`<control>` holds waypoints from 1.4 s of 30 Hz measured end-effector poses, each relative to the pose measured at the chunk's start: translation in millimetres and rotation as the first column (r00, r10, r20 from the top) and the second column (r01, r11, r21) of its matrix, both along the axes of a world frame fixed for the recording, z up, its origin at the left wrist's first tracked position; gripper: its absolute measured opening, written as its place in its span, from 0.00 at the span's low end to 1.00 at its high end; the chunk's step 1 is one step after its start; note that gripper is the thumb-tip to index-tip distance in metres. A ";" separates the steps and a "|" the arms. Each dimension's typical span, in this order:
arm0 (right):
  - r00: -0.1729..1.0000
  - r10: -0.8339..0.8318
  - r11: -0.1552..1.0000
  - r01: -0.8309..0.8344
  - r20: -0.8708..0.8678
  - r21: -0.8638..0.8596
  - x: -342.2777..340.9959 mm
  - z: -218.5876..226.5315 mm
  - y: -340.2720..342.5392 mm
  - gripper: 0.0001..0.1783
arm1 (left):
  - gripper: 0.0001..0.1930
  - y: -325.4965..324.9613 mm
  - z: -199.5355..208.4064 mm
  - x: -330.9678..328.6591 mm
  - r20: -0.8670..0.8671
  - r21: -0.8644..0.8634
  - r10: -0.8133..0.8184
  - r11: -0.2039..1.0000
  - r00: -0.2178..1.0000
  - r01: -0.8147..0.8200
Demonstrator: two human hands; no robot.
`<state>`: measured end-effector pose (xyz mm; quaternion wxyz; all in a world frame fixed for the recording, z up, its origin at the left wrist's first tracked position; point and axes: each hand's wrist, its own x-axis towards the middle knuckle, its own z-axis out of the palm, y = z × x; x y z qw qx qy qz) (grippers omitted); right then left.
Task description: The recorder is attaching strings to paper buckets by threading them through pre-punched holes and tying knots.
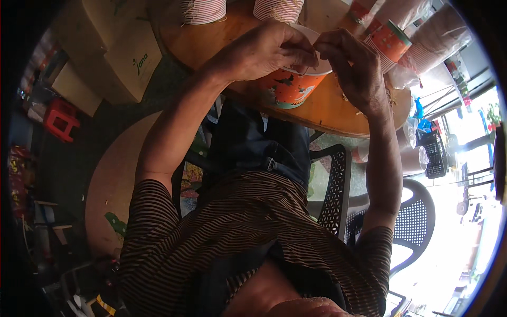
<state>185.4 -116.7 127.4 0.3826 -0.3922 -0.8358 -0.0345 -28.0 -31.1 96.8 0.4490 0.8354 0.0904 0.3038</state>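
Observation:
A round orange paper bucket with dark and white figures and a pale green bottom band stands upright at the near edge of the wooden table. Over its white rim, on the left, my left hand is closed in a pinch, fingertips just above the opening. Opposite it, my right hand pinches at the rim's right side, its fingertips close to those of the left. Whatever lies between the fingers is too small or hidden to make out. Part of the bucket's pale inside shows between my hands.
Stacks of red-and-white striped cups with straw-coloured strands stand at the table's far side. An orange bucket stack and plastic-wrapped stacks are at the right. Cardboard boxes, a red stool and a dark chair surround the wooden table.

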 end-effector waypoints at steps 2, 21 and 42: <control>0.997 0.003 0.999 -0.006 -0.081 -0.032 -3.4 -2.7 -1.4 0.05 | 0.11 1.4 -0.6 0.7 -0.042 0.035 0.006 0.999 0.999 -0.004; 0.994 -0.086 0.992 0.080 -0.063 -0.093 1.8 -26.7 -24.3 0.18 | 0.07 4.2 -7.7 8.9 0.045 0.083 -0.017 0.996 0.999 0.014; 0.963 -0.154 0.956 0.089 -0.221 -0.278 -0.5 -29.6 -26.8 0.12 | 0.06 -0.3 -5.8 7.6 0.061 0.072 -0.039 0.997 0.997 0.035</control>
